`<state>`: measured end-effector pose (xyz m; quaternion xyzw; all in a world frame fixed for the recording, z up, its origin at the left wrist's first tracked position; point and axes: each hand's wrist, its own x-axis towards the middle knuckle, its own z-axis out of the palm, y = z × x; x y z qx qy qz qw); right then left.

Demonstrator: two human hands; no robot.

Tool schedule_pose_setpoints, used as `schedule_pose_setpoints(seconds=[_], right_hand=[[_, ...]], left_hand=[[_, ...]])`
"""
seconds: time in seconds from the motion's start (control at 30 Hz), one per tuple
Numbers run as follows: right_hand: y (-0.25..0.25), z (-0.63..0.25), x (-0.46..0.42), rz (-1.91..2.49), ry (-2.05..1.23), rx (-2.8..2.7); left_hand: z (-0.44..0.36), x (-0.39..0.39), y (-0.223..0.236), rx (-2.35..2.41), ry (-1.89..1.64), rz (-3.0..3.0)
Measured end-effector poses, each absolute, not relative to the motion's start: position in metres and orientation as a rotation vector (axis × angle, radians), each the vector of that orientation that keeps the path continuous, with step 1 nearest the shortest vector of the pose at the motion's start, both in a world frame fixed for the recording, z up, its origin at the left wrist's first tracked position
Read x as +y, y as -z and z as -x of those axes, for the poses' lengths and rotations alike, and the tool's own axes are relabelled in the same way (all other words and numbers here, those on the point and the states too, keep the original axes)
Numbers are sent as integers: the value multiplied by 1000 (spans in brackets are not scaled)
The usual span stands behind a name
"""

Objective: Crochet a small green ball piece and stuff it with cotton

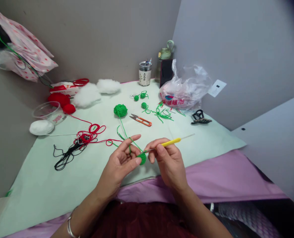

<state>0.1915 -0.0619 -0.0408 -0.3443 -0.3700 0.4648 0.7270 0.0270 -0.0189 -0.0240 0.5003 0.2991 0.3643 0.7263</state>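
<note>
My left hand (pixel 123 158) pinches a small round piece of green crochet (pixel 143 159) between thumb and fingers. Green yarn passes over its raised index finger and runs back to a green yarn ball (pixel 120 110). In my right hand (pixel 168 158) is a crochet hook (pixel 171 142) with a yellow handle, held like a pen. The hook's metal tip meets the upper edge of the crochet piece; whether it sits inside a stitch is too small to tell. Orange thread snips (pixel 140 120) lie beyond both hands.
Tangled red yarn (pixel 84 136) and black cord (pixel 68 155) lie left. Behind them are white stuffing (pixel 87 96), red yarn balls (pixel 59 100) and a clear tub (pixel 46 110). Green yarn scraps (pixel 163 114), a plastic bag (pixel 184 89), a pen jar (pixel 145 74) and a claw clip (pixel 200 118) occupy the back right.
</note>
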Motion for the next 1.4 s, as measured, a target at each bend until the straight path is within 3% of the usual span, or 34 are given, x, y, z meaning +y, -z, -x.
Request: schedule_pose_setpoints(seconds=[0.37,0.77,0.9,1.07,1.2,1.4], right_hand=[[41,-195,-68,801,-914,-994],[24,-199,-76,979,-379,-1545],[28,-198,-75,982,-65,-1711],[37,-196,-80,1036,276,-1805],[38,-194,-82,1009,5,-1573],[32,-192,-73,892,-638,-1051]], left_hand=[[-28,-20,24,712,-833,-1157],[-34,-28,17,942,-976,-1389],[-38,-33,17,995,-1074,-1441],[-40,-34,13,895,-936,-1122],[-38,-26,7,701,-706,-745],[-36,-21,4,703,-763,-790]])
